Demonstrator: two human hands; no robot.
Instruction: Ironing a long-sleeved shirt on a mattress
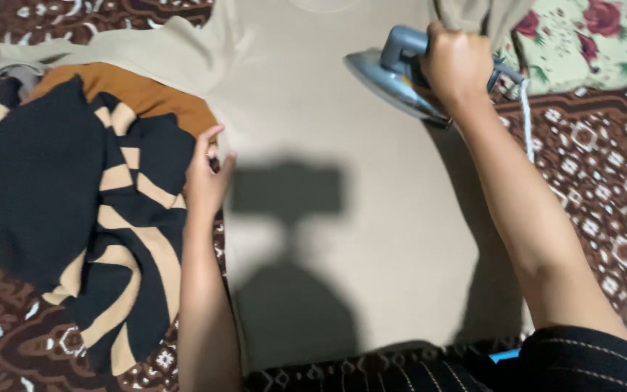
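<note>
The right hand (457, 64) is closed tight around the handle of a grey-blue clothes iron (400, 72), which rests on the far right part of a beige garment (328, 218) spread flat over a brown patterned rug (604, 189). The iron's soleplate looks tilted, its near edge catching the light, so whether it sits flat on the cloth cannot be told. A white cord (526, 120) hangs from the iron's rear, just beside the wrist.

The left hand (207, 174) sits at the left edge of the beige garment, fingers curled and pinching at the cloth's border, though what exactly is caught between them is hard to make out. Just left of the garment lies a heap of clothes: a black piece with tan stripes (103, 218) over an orange-brown one (146, 94). A floral cushion (582, 43) lies beyond the iron, off the garment's far right corner.

Judged from this, the main risk is heat: an iron left resting in one spot could scorch the beige garment. The cord runs close to the right forearm and could snag, jerking the iron. The left hand shares the garment with the hot plate, so a fast sweep leftward could burn the fingers.
</note>
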